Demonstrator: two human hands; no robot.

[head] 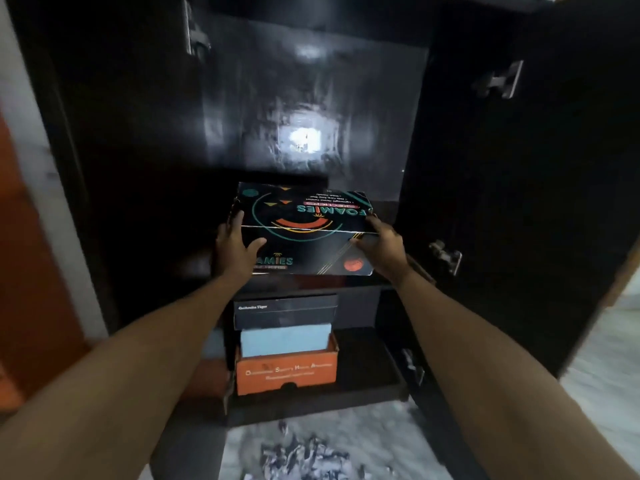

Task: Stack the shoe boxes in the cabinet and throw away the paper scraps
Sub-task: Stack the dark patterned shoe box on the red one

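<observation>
A black shoe box (304, 230) with teal and orange print sits at the upper shelf of the dark cabinet (311, 98). My left hand (235, 247) grips its left front corner and my right hand (381, 247) grips its right front edge. On the shelf below stands a stack of three boxes: a black box (285, 311) on top, a pale blue box (285, 339) in the middle, an orange box (287, 372) at the bottom. Crumpled paper scraps (304, 455) lie on the floor in front of the cabinet.
Both cabinet doors stand open, the right door (536, 168) swung far out with metal hinges (498, 79) showing. The lower shelf (367, 375) has bare room to the right of the stack. An orange surface (27, 306) is at the far left.
</observation>
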